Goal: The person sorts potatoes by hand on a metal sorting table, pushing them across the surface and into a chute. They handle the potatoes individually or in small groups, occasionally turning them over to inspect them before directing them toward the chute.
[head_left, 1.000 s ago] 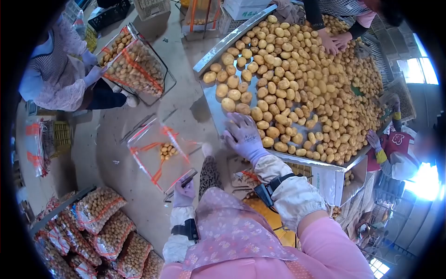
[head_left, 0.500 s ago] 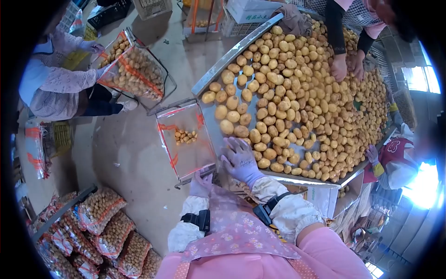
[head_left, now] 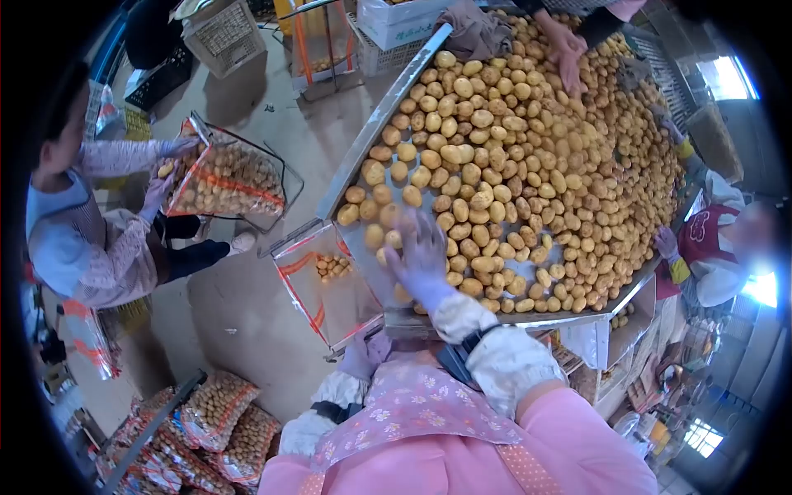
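Observation:
My right hand (head_left: 422,257), in a lilac glove, lies over the potatoes (head_left: 511,190) at the left side of the metal sorting table (head_left: 388,309). Its fingers are spread and slightly blurred, and some potatoes sit against them. My left hand (head_left: 365,355), gloved too, is closed on the near edge of the wire bag frame (head_left: 285,244); its fingers are partly hidden. A clear plastic bag (head_left: 351,301) with orange stripes hangs open in that frame, just beside the table's left edge. A small heap of potatoes (head_left: 332,266) lies inside the bag.
A person (head_left: 91,223) at left holds a potato beside another nearly full bag (head_left: 231,177) in a frame. Packed sacks (head_left: 219,408) stack at lower left. Across the table are a co-worker's hands (head_left: 568,58); another person (head_left: 714,247) works at right. Crates (head_left: 221,37) stand behind.
My right hand has moved forward from the table's near edge onto the potatoes. My left hand stays at the bag frame. The view has shifted, and the person at left has a potato raised.

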The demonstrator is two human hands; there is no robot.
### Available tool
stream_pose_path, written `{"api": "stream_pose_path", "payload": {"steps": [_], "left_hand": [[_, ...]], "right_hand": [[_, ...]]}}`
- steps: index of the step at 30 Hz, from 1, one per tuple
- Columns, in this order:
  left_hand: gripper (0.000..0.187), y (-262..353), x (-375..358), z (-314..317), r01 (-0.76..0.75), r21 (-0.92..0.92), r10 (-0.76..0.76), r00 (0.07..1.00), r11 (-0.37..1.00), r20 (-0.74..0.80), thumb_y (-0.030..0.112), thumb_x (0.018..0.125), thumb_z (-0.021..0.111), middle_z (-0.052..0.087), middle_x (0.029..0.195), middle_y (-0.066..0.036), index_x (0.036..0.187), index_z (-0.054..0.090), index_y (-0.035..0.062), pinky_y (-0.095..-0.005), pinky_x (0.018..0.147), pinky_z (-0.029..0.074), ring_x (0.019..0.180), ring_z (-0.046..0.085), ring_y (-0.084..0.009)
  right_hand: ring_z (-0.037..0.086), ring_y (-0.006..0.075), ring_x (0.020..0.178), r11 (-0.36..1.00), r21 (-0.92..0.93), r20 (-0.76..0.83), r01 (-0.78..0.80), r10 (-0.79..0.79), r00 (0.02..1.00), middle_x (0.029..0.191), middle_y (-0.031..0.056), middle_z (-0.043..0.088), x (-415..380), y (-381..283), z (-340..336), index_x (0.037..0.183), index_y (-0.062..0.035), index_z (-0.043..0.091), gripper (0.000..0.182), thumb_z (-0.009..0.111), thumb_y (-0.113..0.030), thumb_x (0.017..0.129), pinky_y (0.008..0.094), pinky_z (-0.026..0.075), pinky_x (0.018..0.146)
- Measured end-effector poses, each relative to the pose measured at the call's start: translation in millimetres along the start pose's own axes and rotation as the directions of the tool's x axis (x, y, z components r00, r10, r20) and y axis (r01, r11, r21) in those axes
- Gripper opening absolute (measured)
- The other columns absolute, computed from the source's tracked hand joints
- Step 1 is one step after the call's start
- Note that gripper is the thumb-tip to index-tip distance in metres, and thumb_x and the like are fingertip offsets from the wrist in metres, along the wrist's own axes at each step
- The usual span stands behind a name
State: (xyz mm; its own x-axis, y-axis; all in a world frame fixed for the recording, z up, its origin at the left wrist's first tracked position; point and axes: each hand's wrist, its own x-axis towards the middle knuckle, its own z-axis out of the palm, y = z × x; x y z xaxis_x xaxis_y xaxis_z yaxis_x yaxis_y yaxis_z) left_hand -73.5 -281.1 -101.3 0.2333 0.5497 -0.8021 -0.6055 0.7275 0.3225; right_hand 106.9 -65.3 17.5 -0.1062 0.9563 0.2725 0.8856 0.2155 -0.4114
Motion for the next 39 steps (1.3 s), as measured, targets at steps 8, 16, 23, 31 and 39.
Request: {"api": "stream_pose_path", "payload": {"steps": [8, 16, 23, 31, 39], "left_hand": [[0.04, 102.2, -9.9, 75.6, -0.035, -0.007, 0.034, 0.988, 0.999, -0.148, 0.037, 0.107, 0.048, 0.066, 0.114, -0.003, 0.138, 0.054, 0.0109, -0.0326, 0.096, 0.052, 0.101, 0.065, -0.0173], [0.051, 162.5, -42.2, 254.0, -0.221, 0.495, 0.169, 0.974, 0.84, 0.148, 0.035, 0.112, 0.035, 0.058, 0.123, -0.004, 0.156, 0.038, 0.0101, -0.0275, 0.089, 0.049, 0.101, 0.057, -0.0118], [0.05, 166.0, -74.0, 309.6, -0.3, 0.699, 0.09, 0.943, 0.649, 0.321, 0.029, 0.113, 0.032, 0.061, 0.099, -0.002, 0.157, 0.036, 0.0046, -0.0237, 0.07, 0.048, 0.075, 0.053, -0.0088], [0.061, 152.8, -71.4, 327.9, -0.238, 0.545, 0.043, 0.937, 0.804, 0.345, 0.042, 0.113, 0.031, 0.06, 0.11, -0.002, 0.156, 0.035, -0.0016, -0.0234, 0.07, 0.047, 0.079, 0.053, -0.009], [0.059, 144.5, -74.6, 323.6, -0.223, 0.611, -0.037, 0.923, 0.76, 0.382, 0.038, 0.112, 0.037, 0.06, 0.116, -0.003, 0.156, 0.036, -0.0015, -0.0227, 0.072, 0.045, 0.079, 0.054, -0.0088]], "right_hand": [[0.057, 0.0285, 0.12, 0.958, -0.226, 0.549, -0.177, 0.275, 0.789, 0.123, 0.0095, 0.061, 63.4, 12.7, 17.3, 0.122, -0.0142, 0.062, 0.053, 0.075, -0.049, 0.084, 0.0455, 0.045, 0.098], [0.067, 0.0372, 0.109, 0.762, 0.454, 0.569, -0.463, 0.152, 0.808, 0.117, 0.0202, 0.067, 11.0, 16.9, -122.1, 0.132, -0.0086, 0.057, 0.061, 0.075, -0.044, 0.085, 0.0471, 0.052, 0.093], [0.066, 0.0256, 0.108, 0.474, 0.669, 0.526, -0.572, 0.242, 0.815, 0.121, 0.0185, 0.066, -1.1, 29.9, -192.6, 0.139, 0.0001, 0.053, 0.056, 0.071, -0.025, 0.092, 0.0354, 0.052, 0.095], [0.063, 0.0154, 0.102, -0.149, 0.768, 0.639, -0.622, 0.221, 0.736, 0.119, 0.0104, 0.061, -16.3, 46.8, -185.7, 0.134, 0.0006, 0.053, 0.041, 0.065, -0.011, 0.097, 0.0298, 0.054, 0.089], [0.058, 0.0111, 0.094, -0.249, 0.839, 0.544, -0.484, 0.339, 0.768, 0.111, 0.0062, 0.06, -39.0, 39.9, -172.2, 0.124, -0.0009, 0.055, 0.028, 0.06, -0.009, 0.097, 0.0273, 0.051, 0.084]]}}
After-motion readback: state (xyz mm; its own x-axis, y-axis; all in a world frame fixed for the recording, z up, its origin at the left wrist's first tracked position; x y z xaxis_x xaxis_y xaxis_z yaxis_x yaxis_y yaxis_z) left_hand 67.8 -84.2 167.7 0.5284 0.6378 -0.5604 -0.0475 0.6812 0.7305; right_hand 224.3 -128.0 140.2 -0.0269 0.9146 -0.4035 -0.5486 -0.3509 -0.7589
